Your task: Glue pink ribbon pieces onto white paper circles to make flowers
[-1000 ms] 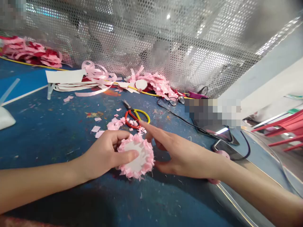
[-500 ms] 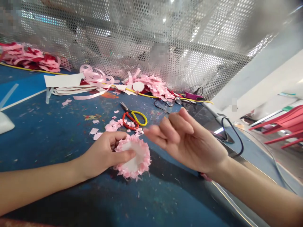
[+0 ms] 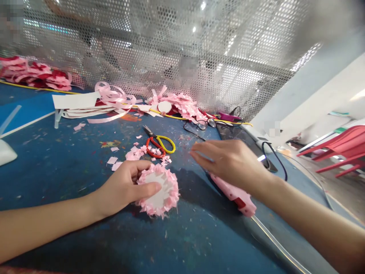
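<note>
At a paint-flecked blue worktable [image 3: 57, 179], a person's left hand [image 3: 125, 188] grips a round pink paper flower [image 3: 159, 190], thumb pressed across its white disc centre and fingers curled behind the frilled, fringed rim; the flower rests on the tabletop just ahead of the person, near the middle of the bench. The right hand [image 3: 230, 161] hovers just to the flower's right, knuckles up and fingers loosely bent, above a pink glue gun [image 3: 234, 194] lying on the surface; whether it touches or grips the gun cannot be told. Bare blue surface lies open in front of and to the left of the flower, dotted with tiny paper crumbs. Beyond it sit small scissors [image 3: 158, 142] with one red and one yellow handle loop, ringed by pink paper scraps [image 3: 135, 154]. Curled ribbon strips [image 3: 111, 97] and a heap of fringed pink pieces [image 3: 182, 104] crowd the far edge, against a perforated metal screen [image 3: 182, 45]. A black cable [image 3: 275, 161] loops near the table's right edge, beside red plastic furniture [image 3: 339, 148]
</note>
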Tool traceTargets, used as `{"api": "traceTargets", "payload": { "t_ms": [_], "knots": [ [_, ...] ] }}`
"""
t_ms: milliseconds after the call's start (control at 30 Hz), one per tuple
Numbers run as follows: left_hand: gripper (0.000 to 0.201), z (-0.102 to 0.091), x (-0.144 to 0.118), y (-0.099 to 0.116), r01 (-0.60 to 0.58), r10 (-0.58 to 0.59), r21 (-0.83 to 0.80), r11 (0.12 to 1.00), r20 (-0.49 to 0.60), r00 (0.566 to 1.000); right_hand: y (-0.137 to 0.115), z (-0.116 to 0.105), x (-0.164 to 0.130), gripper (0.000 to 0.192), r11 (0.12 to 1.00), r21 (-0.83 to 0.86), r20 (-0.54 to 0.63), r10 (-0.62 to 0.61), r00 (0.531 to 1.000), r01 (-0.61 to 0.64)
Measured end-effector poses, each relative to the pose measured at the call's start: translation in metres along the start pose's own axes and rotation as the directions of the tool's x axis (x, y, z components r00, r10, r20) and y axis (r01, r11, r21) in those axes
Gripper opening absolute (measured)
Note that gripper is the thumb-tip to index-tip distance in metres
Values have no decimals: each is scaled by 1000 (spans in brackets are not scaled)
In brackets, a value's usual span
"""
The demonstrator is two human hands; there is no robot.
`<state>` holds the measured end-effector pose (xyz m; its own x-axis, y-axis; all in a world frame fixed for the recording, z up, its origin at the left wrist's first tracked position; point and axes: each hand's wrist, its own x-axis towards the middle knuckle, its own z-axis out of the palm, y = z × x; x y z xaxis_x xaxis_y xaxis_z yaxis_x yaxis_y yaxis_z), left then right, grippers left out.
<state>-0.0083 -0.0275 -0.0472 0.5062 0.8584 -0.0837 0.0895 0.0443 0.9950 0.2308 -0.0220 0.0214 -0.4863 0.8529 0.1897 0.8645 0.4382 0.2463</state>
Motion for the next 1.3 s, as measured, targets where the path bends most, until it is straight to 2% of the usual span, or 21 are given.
{"api": "traceTargets", "payload": {
  "t_ms": [67,133,233,333,400,500,567,667,833,933,1067,1200,1267,1300],
  "knots": [
    [23,0,0,0,0,0,20,1000,0,1000,21,-3,4,47,991,-74,6,113,994,-112],
    [24,-1,0,-1,-11,11,43,999,4,1000,50,-4,6,47,959,-120,-2,259,966,-258],
    [24,-1,2,-1,-36,37,87,996,-8,999,97,-6,1,31,880,-118,49,468,882,-460],
    [26,0,3,-2,-61,64,126,990,-18,998,136,-13,-13,23,786,9,147,611,778,-619],
    [26,0,3,-2,-64,66,135,989,-13,998,150,-24,-25,20,714,186,286,618,732,-675],
    [24,0,2,-1,-42,43,129,991,-7,999,159,-42,-47,29,555,447,492,503,711,-702],
    [23,0,1,-1,-21,21,119,993,1,1000,160,-48,-64,36,439,550,554,445,704,-710],
    [23,0,1,0,-7,7,92,996,2,1000,165,-44,-97,45,298,653,542,458,705,-696],
    [21,0,1,0,-37,38,125,991,-9,999,170,-19,-165,36,168,783,429,551,715,-599],
    [22,0,0,-1,-47,49,170,984,-7,999,164,-5,-203,35,166,809,364,612,702,-564],
    [26,-2,0,-6,-54,60,206,977,-25,998,150,5,-240,32,249,764,273,711,648,-596],
    [27,-4,0,-11,-71,78,208,976,-25,997,140,10,-261,33,342,630,188,804,564,-698],
    [27,-4,0,-12,-74,79,198,977,-21,997,134,13,-265,39,375,586,143,825,547,-718],
    [27,-4,-1,-12,-74,80,195,978,-25,996,131,15,-265,43,391,578,130,822,554,-716]
  ]
}}
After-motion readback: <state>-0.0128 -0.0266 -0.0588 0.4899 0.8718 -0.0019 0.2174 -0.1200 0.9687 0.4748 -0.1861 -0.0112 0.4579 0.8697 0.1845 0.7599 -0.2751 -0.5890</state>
